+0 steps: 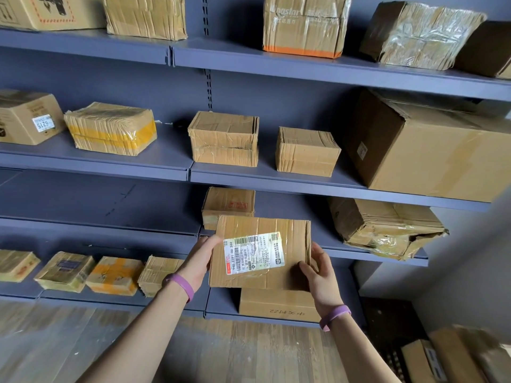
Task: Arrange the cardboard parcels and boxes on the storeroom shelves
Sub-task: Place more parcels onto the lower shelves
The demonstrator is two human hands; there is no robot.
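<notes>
A flat cardboard box (287,275) with a white shipping label on its top is held between both hands in front of the third shelf (373,257). My left hand (200,258) grips its left edge, thumb on top. My right hand (320,269) holds its right edge, fingers curled round the lower corner. Right behind the box, a small parcel (228,203) with a red stamp sits on that shelf. A crushed, taped parcel (384,228) lies further right on the same shelf.
Blue-grey metal shelves fill the view. The second shelf (177,164) carries several taped parcels and a large box (431,153) at right. Several small parcels line the lowest shelf (121,301), with a flat box (276,304) under the held one. More boxes (453,357) sit on the floor at right.
</notes>
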